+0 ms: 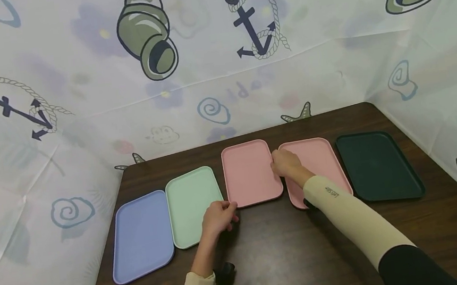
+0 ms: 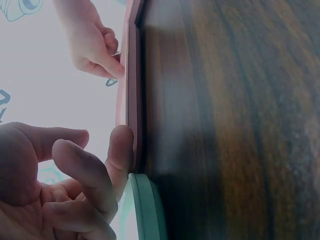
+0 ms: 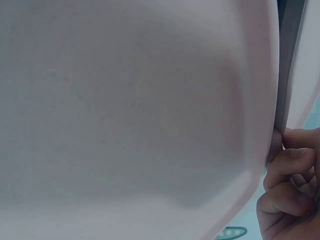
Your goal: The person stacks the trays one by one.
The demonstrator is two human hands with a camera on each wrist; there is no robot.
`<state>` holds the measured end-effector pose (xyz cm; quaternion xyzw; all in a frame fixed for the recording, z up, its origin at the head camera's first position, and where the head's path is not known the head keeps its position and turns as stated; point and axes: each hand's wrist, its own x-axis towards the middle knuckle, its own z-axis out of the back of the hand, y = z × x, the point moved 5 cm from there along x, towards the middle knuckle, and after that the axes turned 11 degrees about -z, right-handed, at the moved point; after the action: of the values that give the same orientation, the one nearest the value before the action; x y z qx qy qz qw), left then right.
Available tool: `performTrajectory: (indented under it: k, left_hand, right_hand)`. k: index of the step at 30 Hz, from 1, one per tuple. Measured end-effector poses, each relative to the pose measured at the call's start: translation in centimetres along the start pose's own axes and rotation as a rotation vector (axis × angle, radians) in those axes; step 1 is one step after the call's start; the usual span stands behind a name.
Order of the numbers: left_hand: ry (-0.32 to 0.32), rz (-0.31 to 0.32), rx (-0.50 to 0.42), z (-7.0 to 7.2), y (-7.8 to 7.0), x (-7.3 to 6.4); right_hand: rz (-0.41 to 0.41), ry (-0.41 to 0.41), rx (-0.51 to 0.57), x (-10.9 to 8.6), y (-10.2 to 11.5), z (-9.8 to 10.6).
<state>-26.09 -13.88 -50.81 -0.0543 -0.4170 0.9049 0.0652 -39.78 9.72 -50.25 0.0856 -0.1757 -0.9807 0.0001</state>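
Two pink trays lie side by side in the head view. At the near left corner of the left pink tray, my left hand touches the rim with a fingertip. Its thumb stands apart from the other fingers in the left wrist view, where the hand is seen from the palm side. My right hand pinches the same tray's right rim, at the gap beside the right pink tray. The right wrist view shows those curled fingers at the gap, with the right pink tray filling most of it.
A light green tray and a blue tray lie on the left. At the right end is a dark green tray. All rest on a brown wood-grain table. A patterned white cloth hangs behind and at the sides.
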Motion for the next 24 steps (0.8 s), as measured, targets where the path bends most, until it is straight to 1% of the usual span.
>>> performTrajectory:
  k: [6,14,16,19,24]
  left_hand:
    - [-0.003,0.007,0.059,-0.1,-0.1,0.2]
    - [-0.016,-0.014,0.073,-0.1,-0.3,0.3]
    - [-0.015,-0.010,0.070,-0.1,-0.4,0.2]
    - [-0.014,-0.022,0.075,0.0,-0.6,0.0]
    - [-0.032,-0.024,0.087,0.1,-0.9,-0.2]
  right_hand:
    - [-0.006,-0.001,-0.013,0.0,0.1,-0.1]
    - [-0.033,-0.016,-0.011,-0.2,0.5,0.1]
    - [-0.029,-0.023,-0.010,-0.3,0.6,0.1]
    - [-0.011,-0.036,-0.023,-0.4,0.8,-0.1]
    - [0.020,-0.073,-0.073,-0.8,1.1,0.1]
